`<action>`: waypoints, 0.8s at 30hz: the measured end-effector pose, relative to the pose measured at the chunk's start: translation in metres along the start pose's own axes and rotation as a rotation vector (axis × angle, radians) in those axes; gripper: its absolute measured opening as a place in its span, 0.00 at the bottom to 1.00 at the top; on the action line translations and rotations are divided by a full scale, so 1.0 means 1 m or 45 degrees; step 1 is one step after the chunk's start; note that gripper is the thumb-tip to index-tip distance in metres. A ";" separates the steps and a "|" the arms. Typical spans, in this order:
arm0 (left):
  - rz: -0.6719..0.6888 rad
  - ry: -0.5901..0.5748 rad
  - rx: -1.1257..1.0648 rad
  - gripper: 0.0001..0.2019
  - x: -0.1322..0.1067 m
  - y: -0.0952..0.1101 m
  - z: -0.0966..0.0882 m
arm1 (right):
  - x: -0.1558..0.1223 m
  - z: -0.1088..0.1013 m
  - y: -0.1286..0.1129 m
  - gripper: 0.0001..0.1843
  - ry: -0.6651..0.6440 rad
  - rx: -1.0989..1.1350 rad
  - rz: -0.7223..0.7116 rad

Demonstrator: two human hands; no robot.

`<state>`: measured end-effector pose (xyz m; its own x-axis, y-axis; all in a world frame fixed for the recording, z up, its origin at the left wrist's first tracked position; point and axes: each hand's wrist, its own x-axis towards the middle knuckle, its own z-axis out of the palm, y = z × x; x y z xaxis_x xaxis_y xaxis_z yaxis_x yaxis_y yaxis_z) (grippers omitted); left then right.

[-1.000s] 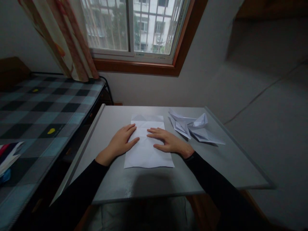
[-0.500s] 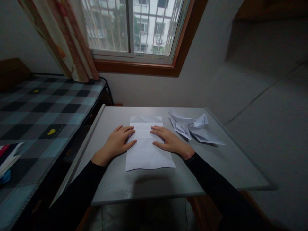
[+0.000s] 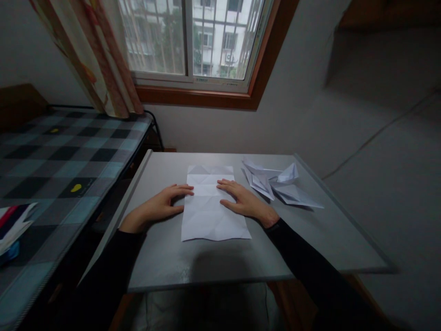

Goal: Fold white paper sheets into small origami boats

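A creased white sheet of paper (image 3: 212,225) lies on the grey table, crossed by straight and diagonal fold lines. At its left edge is my left hand (image 3: 166,202), fingers stretched, with the fingertips on the paper and the thumb by its side edge. My right hand (image 3: 243,200) rests flat over the sheet's right side, fingers and thumb apart. To the right of that hand sit white folded paper pieces (image 3: 275,181) with raised, pointed flaps.
The table (image 3: 285,248) stands below a barred window with a wooden frame (image 3: 200,98). A bed with a checked cover (image 3: 99,151) is on the left, with a curtain (image 3: 113,92) hanging behind it. A cable (image 3: 368,142) runs along the right wall.
My left hand has slid left, from over the paper to its edge. The sheet's near edge sits slightly farther from me. My right hand has hardly moved.
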<state>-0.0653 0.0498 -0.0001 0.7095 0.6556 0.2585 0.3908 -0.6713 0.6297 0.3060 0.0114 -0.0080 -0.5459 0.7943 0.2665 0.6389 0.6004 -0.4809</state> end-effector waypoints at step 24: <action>-0.373 0.628 0.197 0.14 0.014 0.000 0.016 | -0.006 -0.014 0.003 0.54 0.245 0.544 0.026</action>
<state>-0.0462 0.0531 -0.0083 0.2173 0.8797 0.4229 0.6366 -0.4562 0.6218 0.3190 0.0097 0.0004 -0.3991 0.8325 0.3843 0.3463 0.5250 -0.7775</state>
